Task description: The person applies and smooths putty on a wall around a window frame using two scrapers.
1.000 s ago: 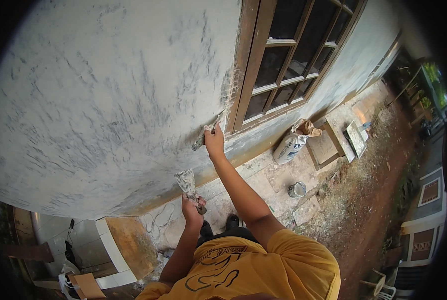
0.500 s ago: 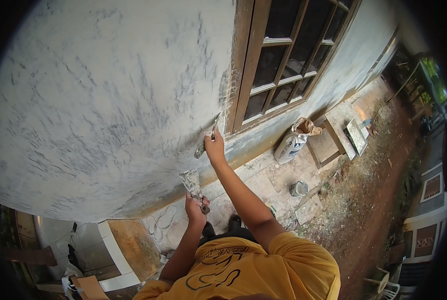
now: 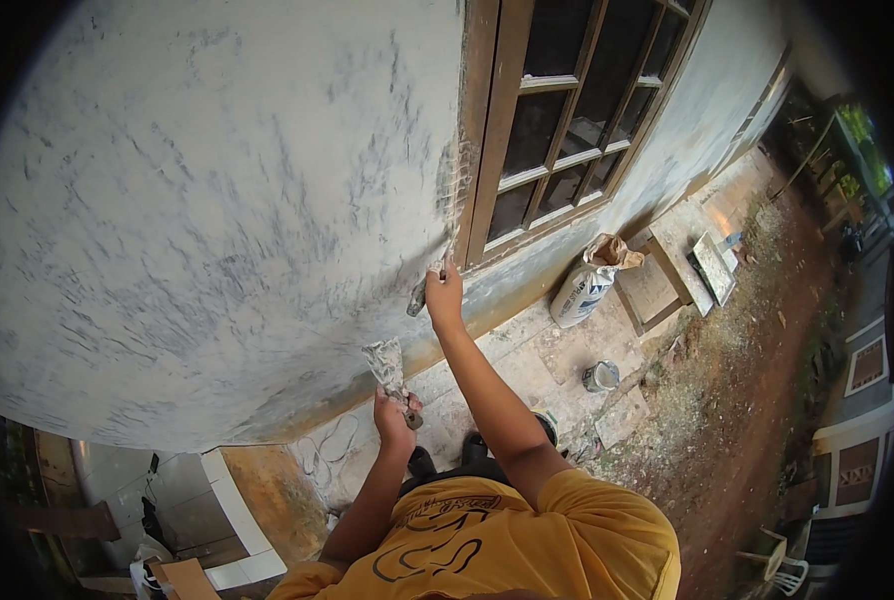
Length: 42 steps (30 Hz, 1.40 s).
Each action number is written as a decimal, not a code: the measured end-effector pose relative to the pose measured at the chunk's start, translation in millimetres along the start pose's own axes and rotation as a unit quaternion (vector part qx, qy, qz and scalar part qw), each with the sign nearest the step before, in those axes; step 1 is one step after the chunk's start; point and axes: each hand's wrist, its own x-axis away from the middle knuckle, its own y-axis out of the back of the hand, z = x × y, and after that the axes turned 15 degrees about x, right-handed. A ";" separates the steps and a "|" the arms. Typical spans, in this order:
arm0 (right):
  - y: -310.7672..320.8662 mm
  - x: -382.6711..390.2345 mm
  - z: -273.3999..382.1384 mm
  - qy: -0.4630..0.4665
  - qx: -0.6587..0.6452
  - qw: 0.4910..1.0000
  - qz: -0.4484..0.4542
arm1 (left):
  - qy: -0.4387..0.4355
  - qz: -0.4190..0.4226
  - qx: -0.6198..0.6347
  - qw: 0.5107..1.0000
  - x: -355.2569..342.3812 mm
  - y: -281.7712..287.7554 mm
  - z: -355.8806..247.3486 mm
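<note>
My right hand (image 3: 444, 298) is closed on a putty knife (image 3: 419, 300), held at the pale mottled wall (image 3: 227, 180) beside the lower left corner of the brown wooden window frame (image 3: 477, 180); its blade is mostly hidden behind my fingers. Rough filler marks run along the wall by that frame. Below, my left hand (image 3: 395, 428) grips a wide scraper (image 3: 385, 366) whose blade carries white paste and points up toward the wall.
An open paper sack (image 3: 582, 290) stands at the wall's foot, near a worn wooden platform (image 3: 657, 300) with a board (image 3: 712, 270) on it. A small bucket (image 3: 601, 376) sits on the paving beside a dirt path (image 3: 757, 400). A tiled ledge (image 3: 247, 530) and a loose cable lie lower left.
My right hand has moved slightly down and right toward the frame's lower corner with its knife. My left hand and scraper have shifted a little rightward.
</note>
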 end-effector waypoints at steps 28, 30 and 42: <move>12.8 -14.7 32.9 0.010 0.027 0.999 -0.019 | 0.002 -0.008 -0.009 1.000 7.0 7.1 2.3; 3.6 -16.8 31.5 0.038 0.068 0.996 -0.045 | 0.005 -0.005 -0.003 1.000 7.4 9.6 6.1; 15.6 -14.5 59.7 -0.003 0.077 0.997 0.017 | 0.019 0.024 -0.010 0.999 8.1 7.0 10.3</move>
